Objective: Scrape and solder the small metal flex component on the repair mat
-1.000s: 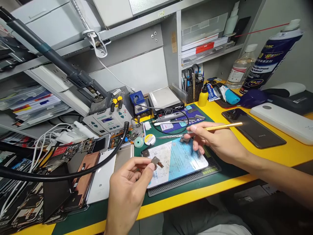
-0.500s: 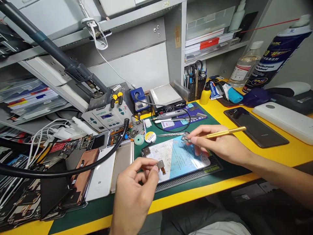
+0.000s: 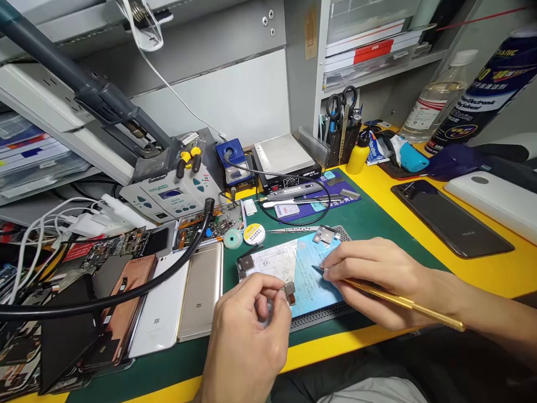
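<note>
In the head view, the slim gold metal pen-like tool (image 3: 403,303) has swung round in the right hand (image 3: 377,274) since half a second ago: its dark pointed tip now faces left, toward the other hand, and its gold end slants back over the wrist. The small silver metal part with a black edge (image 3: 327,234), at the right fingertips in the earlier frame, now lies free on the far right corner of the blue-and-white rectangular board (image 3: 308,299).

The right hand is closed around the tool in a writing grip; whether the tip touches the board cannot be told. The left hand (image 3: 251,330) pinches a small grey metal module with a copper-brown ribbon (image 3: 289,289) between thumb and forefinger, above the near side of the board, just left of the tool's tip and apart from it.

A dark square component (image 3: 246,262) sits at the board's far left corner. Under the board's right side shows a black perforated mat (image 3: 323,318). Beyond the board lie thin silver tweezers (image 3: 293,230) and, to their left, a round yellow-and-white labelled tin (image 3: 254,234).
</note>
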Action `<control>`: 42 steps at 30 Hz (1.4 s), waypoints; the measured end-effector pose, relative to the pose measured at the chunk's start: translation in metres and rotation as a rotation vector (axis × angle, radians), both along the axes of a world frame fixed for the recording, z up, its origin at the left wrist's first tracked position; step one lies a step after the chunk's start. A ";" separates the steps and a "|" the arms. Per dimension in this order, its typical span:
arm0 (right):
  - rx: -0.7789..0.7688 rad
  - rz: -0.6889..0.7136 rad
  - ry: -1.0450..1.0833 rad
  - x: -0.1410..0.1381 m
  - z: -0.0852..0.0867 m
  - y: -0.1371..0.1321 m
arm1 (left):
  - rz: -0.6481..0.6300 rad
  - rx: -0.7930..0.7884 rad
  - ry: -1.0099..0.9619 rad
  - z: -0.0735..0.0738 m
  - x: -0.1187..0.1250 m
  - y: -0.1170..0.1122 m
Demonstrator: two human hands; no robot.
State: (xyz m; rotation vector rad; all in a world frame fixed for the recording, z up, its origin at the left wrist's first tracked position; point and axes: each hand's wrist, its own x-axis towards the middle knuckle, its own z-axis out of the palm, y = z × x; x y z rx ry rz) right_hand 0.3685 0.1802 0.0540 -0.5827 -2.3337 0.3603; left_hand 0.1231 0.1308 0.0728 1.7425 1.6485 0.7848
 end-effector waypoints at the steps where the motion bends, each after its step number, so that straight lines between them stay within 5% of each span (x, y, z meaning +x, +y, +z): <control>1: 0.018 -0.003 -0.009 0.000 -0.002 0.000 | -0.009 0.003 0.029 -0.001 0.000 0.000; 19: 0.045 -0.096 0.027 0.003 -0.004 -0.001 | -0.056 0.059 0.236 -0.008 -0.010 0.006; 28: 0.026 -0.140 0.117 0.003 -0.003 0.000 | -0.284 0.564 0.477 -0.005 0.004 0.002; 42: 0.027 -0.160 0.179 0.005 0.002 -0.002 | -0.277 0.558 0.491 -0.021 0.037 -0.012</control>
